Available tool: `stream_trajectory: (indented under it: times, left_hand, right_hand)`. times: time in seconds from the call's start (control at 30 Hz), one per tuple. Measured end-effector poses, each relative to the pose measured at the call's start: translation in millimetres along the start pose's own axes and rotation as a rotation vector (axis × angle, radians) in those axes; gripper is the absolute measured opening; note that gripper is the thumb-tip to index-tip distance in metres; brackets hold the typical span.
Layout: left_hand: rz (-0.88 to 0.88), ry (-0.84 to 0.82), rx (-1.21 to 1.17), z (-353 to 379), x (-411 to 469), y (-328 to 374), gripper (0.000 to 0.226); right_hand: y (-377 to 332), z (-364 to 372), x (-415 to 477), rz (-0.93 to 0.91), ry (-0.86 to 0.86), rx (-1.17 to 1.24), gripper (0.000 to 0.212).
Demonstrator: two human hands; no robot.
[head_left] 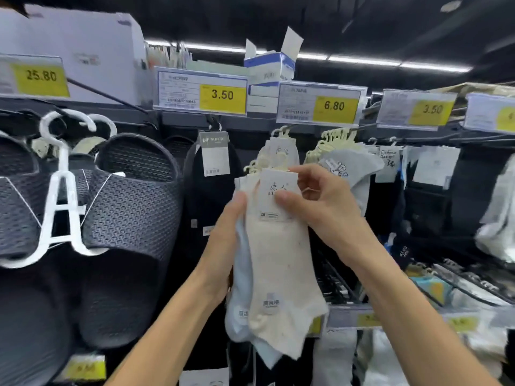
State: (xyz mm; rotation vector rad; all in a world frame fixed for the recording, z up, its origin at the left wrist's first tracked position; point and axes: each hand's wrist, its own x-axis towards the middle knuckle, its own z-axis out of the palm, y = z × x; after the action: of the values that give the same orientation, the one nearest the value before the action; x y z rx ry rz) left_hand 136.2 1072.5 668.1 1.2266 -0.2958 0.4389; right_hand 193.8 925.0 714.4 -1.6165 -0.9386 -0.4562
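Cream ankle socks (281, 263) are held mid-scene, in front of the sock rack, with a pale blue pair (237, 310) behind them. The left hand (228, 227) wraps their left edge, thumb in front. The right hand (315, 199) pinches the label card (278, 188) at the top, thumb on its face. This looks like a rehanging step: next, the hanger hooks (264, 162) above the card need lining up with the peg under the 6.80 price tag (334, 105). Grey slippers (133, 190) hang to the left.

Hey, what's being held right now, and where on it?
A bundle of cream socks: the left grip holds its left edge, and the right grip pinches the paper label at its top.
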Motion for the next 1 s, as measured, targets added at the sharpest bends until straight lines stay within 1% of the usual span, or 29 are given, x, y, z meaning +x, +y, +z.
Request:
stream_trajectory:
  times: [0.07, 0.17, 0.23, 0.33, 0.4, 0.5, 0.57, 0.63, 0.7, 0.73, 0.83, 0.93, 1.0]
  left_hand:
    - [-0.04, 0.001, -0.009, -2, 0, 0, 0.045]
    - [0.018, 0.061, 0.041, -3, 7, -2, 0.04]
    - [0.056, 0.063, 0.02, 1, 11, -2, 0.037]
    - [0.102, 0.042, -0.031, 3, 15, -3, 0.033]
    - [0.137, 0.028, -0.03, 3, 17, -4, 0.034]
    - [0.171, 0.064, -0.014, 0, 18, -5, 0.041]
    - [0.189, 0.1, 0.011, -3, 20, -7, 0.039]
    - [0.187, 0.123, 0.022, -7, 20, -7, 0.038]
    - [0.171, 0.147, 0.034, -13, 19, -8, 0.041]
    - [0.161, 0.155, 0.04, -15, 19, -8, 0.042]
    - [0.139, 0.165, 0.047, -18, 18, -7, 0.042]
    - [0.121, 0.166, 0.052, -17, 17, -5, 0.041]
    - [0.112, 0.162, 0.057, -17, 17, -4, 0.04]
  right_hand:
    - [2, -4, 0, 0.05, 0.012, 0.085, 0.022]
    - [3, -6, -2, 0.089, 0.015, 0.132, 0.021]
    - [4, -5, -3, 0.107, 0.014, 0.142, 0.018]
    - [3, -4, -4, 0.102, 0.033, 0.14, 0.018]
    - [5, -5, -6, 0.108, 0.001, 0.158, 0.02]
    - [11, -9, -5, 0.148, -0.055, 0.206, 0.02]
    - [16, -12, -1, 0.193, -0.006, 0.283, 0.022]
    - [19, -17, 10, 0.209, 0.124, 0.337, 0.025]
    - [21, -23, 29, 0.178, 0.239, 0.226, 0.03]
    - [21, -26, 39, 0.161, 0.257, 0.163, 0.034]
    - [24, -25, 68, 0.14, 0.208, 0.004, 0.048]
    - [29, -18, 92, 0.112, 0.162, -0.027, 0.044]
    - [37, -15, 101, 0.087, 0.15, -0.032, 0.046]
